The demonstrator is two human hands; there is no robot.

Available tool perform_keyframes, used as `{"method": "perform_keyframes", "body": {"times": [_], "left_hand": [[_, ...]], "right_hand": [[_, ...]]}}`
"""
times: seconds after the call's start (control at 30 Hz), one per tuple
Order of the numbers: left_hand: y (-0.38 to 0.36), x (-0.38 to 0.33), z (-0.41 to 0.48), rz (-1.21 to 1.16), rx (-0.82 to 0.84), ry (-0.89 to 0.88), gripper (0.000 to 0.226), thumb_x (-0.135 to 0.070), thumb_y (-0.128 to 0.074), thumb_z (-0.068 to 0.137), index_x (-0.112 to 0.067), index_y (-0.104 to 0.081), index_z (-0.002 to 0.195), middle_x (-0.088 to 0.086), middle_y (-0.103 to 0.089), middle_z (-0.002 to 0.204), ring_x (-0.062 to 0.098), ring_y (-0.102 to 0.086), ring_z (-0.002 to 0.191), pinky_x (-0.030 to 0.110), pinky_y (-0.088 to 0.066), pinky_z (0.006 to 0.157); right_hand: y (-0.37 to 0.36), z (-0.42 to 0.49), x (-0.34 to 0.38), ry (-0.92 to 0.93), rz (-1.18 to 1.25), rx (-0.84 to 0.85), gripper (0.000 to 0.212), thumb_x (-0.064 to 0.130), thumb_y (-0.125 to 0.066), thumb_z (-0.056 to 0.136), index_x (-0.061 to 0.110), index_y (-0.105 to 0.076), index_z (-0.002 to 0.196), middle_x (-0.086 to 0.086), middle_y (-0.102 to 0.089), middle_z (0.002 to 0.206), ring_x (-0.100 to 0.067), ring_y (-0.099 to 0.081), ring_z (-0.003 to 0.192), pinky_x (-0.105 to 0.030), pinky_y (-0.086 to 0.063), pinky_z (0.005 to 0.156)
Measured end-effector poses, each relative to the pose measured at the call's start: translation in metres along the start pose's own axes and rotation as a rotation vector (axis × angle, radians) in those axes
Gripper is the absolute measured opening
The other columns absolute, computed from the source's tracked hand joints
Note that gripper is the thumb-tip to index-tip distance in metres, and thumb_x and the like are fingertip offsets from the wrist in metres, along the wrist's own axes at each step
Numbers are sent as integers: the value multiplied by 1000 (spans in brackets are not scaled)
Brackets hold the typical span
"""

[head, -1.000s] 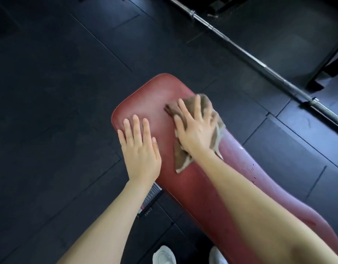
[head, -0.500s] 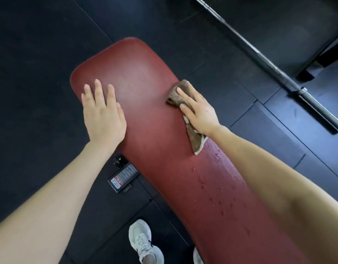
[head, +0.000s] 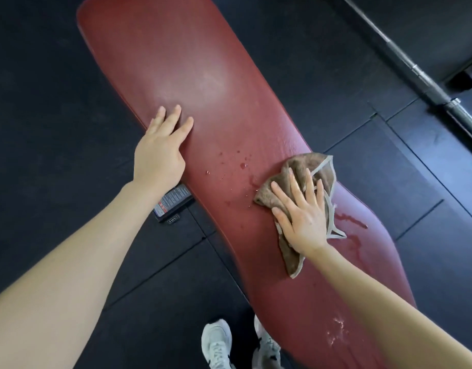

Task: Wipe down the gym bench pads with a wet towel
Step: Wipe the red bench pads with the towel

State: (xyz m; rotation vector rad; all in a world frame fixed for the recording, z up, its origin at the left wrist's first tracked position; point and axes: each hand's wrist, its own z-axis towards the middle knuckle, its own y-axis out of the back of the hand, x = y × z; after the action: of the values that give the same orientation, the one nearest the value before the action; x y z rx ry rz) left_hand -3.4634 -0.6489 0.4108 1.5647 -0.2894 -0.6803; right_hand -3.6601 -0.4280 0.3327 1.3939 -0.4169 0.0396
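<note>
Right hand (head: 302, 217) flat on brown towel (head: 300, 166), fingers straight, slightly spread, pressing it onto red bench pad (head: 202, 62). Towel crumpled, showing past fingertips and below wrist. Left hand (head: 160, 153) flat on pad edge, fingers straight, close together; thumb hidden, possibly over side. Water drops (head: 241, 165) between hands. Wet streak (head: 352, 221) just right of right hand.

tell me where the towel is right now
In the head view the brown towel lies on the red bench pad near its right edge, pressed flat under the right hand, with water drops just to its left.
</note>
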Motion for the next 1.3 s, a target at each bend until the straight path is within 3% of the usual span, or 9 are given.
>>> {"method": "perform_keyframes", "body": {"times": [0.27, 0.37, 0.5, 0.67, 0.8, 0.97, 1.07, 1.13, 1.3], "left_hand": [[23, 20, 13, -29, 167, -37, 92, 21, -34, 66, -31, -38, 141, -10, -22, 155, 11, -16, 144, 37, -38, 102], [28, 21, 9, -3, 173, -80, 85, 20, -36, 70, -25, -37, 143, -6, -22, 155, 14, -16, 144, 32, -25, 110], [25, 21, -11, 130, 200, -119, 78, 14, -41, 80, -22, -26, 147, -1, -14, 158, 21, -11, 145, 40, -16, 116], [34, 27, -1, 129, 294, -119, 81, 16, -38, 79, -26, -23, 147, -5, -13, 158, 16, -7, 146, 47, -10, 117], [42, 36, -5, -127, 270, -59, 86, 21, -32, 72, -26, -34, 144, -11, -22, 154, 7, -12, 144, 29, -14, 115], [20, 25, -30, 107, 231, -136, 73, 7, -41, 84, -21, -22, 148, 2, -7, 159, 25, -1, 146, 53, -7, 116], [7, 9, -41, 130, 214, -120, 49, -23, -36, 98, -23, -29, 146, 7, -10, 158, 36, -4, 144, 57, -7, 114], [3, -3, -45, 170, 236, -143, 48, -35, -32, 99, -26, -30, 146, 7, -10, 158, 40, -4, 143, 56, -4, 114], [-8, -32, -62, 219, 238, -227, 51, -27, -35, 98, -27, -23, 148, 5, -15, 158, 38, -8, 143, 56, -6, 115]], "right_hand": [[-10, 143, 84, -104, -10, -82, 49, 52, -26, 97, 39, -36, 143, -2, -24, 157, -39, -8, 145, -59, -3, 115], [-22, 80, 102, 31, -17, -95, 46, 49, -34, 97, 37, -41, 141, -4, -30, 155, -40, -13, 145, -61, -10, 114], [-27, -32, 91, 136, -51, -20, 43, 47, -42, 97, 35, -46, 138, -3, -33, 151, -41, -18, 143, -65, -18, 110], [-24, 11, 103, 159, -87, -9, 43, 50, -40, 96, 38, -47, 137, -6, -39, 149, -44, -23, 140, -67, -19, 108], [-32, 84, 130, 116, -85, -93, 44, 50, -41, 95, 39, -44, 138, -4, -36, 152, -42, -21, 142, -64, -13, 112], [-31, 17, 107, 135, -70, -101, 43, 49, -42, 96, 36, -47, 138, -3, -36, 151, -38, -19, 144, -62, -15, 113], [-28, -68, 82, 43, -39, -70, 42, 47, -41, 96, 35, -47, 136, -3, -36, 150, -38, -21, 143, -64, -19, 110], [-26, -103, 73, -27, -31, -46, 41, 46, -41, 97, 34, -48, 135, -4, -37, 149, -37, -22, 143, -66, -23, 107], [-25, -86, 80, -135, -17, -39, 40, 48, -43, 94, 37, -53, 131, -3, -39, 149, -38, -24, 142, -65, -21, 108]]}}
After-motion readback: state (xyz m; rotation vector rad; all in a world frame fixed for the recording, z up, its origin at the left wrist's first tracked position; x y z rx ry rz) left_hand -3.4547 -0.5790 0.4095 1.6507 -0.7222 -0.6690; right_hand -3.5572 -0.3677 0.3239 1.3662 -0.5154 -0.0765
